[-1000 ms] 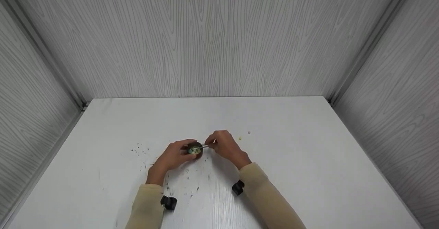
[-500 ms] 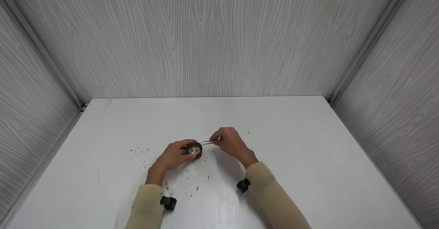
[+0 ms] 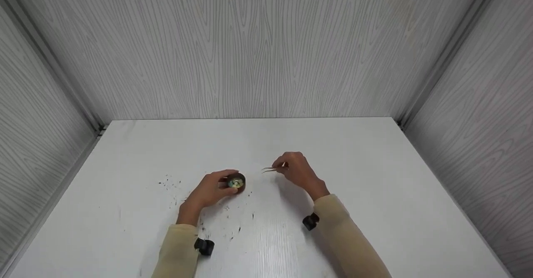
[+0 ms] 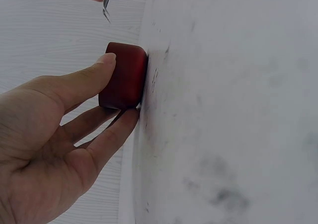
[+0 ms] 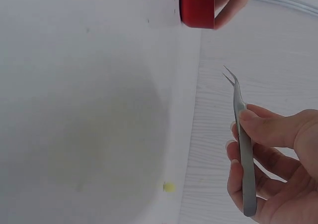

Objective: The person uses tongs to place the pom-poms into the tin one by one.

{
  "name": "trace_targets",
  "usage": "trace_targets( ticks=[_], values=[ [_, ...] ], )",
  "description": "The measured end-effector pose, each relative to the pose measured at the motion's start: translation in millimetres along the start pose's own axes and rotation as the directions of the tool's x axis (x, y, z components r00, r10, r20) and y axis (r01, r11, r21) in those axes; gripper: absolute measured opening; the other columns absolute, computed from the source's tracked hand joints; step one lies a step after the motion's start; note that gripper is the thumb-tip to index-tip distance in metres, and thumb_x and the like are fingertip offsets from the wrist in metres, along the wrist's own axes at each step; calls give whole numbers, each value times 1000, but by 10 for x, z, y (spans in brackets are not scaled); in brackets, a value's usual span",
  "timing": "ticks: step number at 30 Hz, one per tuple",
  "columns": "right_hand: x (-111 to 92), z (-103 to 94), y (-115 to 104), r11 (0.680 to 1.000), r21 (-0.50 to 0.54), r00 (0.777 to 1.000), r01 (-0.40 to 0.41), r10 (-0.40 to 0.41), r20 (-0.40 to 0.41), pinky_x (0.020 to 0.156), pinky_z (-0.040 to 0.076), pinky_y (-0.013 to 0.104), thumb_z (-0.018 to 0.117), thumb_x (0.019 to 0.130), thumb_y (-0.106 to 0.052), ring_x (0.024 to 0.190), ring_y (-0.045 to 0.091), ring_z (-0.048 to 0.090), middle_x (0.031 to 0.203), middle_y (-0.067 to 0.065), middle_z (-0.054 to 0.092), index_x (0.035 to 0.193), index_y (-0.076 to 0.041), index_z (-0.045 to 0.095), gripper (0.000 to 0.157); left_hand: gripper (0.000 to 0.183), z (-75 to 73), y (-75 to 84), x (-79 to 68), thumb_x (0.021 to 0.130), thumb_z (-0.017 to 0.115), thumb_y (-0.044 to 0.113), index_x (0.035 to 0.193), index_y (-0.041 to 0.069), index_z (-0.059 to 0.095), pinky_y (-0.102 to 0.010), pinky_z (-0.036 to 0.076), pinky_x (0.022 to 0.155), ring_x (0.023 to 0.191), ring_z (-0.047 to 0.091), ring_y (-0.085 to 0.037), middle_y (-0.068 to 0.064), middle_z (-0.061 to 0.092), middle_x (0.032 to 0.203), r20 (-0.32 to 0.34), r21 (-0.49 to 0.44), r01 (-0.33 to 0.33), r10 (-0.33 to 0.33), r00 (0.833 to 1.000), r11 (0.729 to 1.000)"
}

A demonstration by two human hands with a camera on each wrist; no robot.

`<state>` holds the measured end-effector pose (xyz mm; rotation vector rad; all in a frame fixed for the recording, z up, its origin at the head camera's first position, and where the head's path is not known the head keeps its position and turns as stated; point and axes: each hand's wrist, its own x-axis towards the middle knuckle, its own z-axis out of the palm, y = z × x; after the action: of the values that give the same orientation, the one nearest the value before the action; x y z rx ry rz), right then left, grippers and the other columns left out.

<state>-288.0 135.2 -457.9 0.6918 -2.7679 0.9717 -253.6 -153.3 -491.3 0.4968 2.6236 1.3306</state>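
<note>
My left hand [image 3: 210, 189] grips a small dark red round cup [image 4: 126, 77] between thumb and fingers, and the cup stands on the white table. Small pale, yellow and bluish pieces [image 3: 236, 183] show inside it in the head view. Silver tweezers [image 5: 246, 159] with bent tips are pinched in my right hand [image 3: 299, 170], to the right of the cup. Their tips are slightly apart, with nothing visible between them. A small yellow bead [image 5: 169, 186] lies on the table near the right hand; in the head view that hand hides it.
Dark specks [image 3: 170, 182] are scattered over the white table [image 3: 374, 178] left of and below the cup. Grey wood-patterned panels [image 3: 250, 53] rise at the back and on both sides. A black wrist camera [image 3: 204, 246] sits on each sleeve.
The right hand has drawn the tweezers out of the cup and carried them to the right, covering the spot with the small beads. My left hand and the cup have stayed in place.
</note>
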Motion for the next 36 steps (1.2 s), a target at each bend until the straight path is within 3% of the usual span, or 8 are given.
trace_targets(
  ticks=[11,21,31,36],
  values=[
    [-46,-123,256,999,-18,999,-50,51,16,72,57,32,74,92,2,84,21,68,95,11,77,97,-5,83,12,54,7,21,-14,97,72,10,148,9,56,-56,49,111,134,58,-43,-22,57,148,-4,-14,42,-42,999,999],
    [-78,-219,451,990,-35,991,-137,136,-16,81,60,42,74,92,0,93,27,71,98,12,77,97,-3,82,10,55,12,23,3,97,72,9,149,9,55,-56,49,111,134,58,-43,-22,56,149,3,-19,23,-23,1000,1000],
    [-110,-245,581,971,-86,975,-222,218,-55,80,59,41,71,92,5,93,26,70,97,11,78,95,-4,82,15,55,12,30,-2,96,72,10,149,10,55,-56,49,112,135,57,-43,-22,55,150,2,-13,43,-43,999,999],
    [-115,-256,610,969,-109,974,-222,217,-57,82,60,43,71,92,4,94,28,71,98,13,78,97,-3,82,14,55,16,12,1,96,73,10,148,10,56,-56,48,112,135,57,-43,-22,56,150,-1,-8,55,-55,998,998]
  ],
)
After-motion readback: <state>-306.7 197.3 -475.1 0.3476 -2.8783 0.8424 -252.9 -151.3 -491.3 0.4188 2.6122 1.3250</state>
